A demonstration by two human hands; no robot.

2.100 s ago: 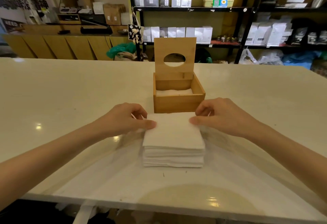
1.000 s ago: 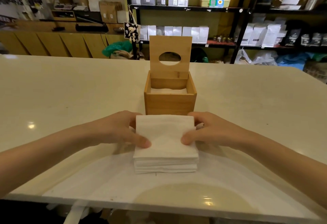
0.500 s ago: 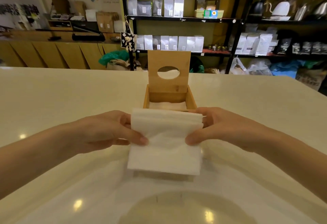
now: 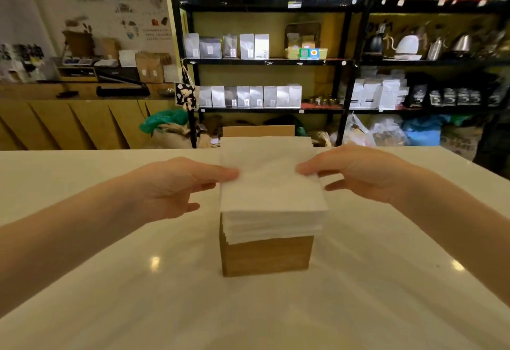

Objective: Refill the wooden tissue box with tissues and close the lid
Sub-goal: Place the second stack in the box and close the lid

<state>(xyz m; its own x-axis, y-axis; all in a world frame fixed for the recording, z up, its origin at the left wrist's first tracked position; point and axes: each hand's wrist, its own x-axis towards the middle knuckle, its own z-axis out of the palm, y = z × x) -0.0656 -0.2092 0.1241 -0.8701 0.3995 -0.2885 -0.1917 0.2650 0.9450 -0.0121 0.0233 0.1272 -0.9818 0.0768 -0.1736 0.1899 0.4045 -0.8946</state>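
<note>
A thick stack of white tissues point(image 4: 269, 192) sits over the open top of the wooden tissue box point(image 4: 267, 257), hiding the box's inside. My left hand point(image 4: 179, 186) grips the stack's left edge with the thumb on top. On the stack's right edge is my right hand point(image 4: 356, 171), gripping the same way. Only the top strip of the upright lid point(image 4: 258, 130) shows behind the tissues; its hole is hidden.
The box stands on a glossy cream table point(image 4: 110, 280). Beyond the table's far edge are black shelves point(image 4: 265, 61) with white and dark bags and kettles, a wooden counter point(image 4: 69, 117) at the left, and plastic bags on the floor.
Both hands have lifted the tissue stack off the table and carried it forward over the box. The camera has tilted up, so the box now appears lower in view.
</note>
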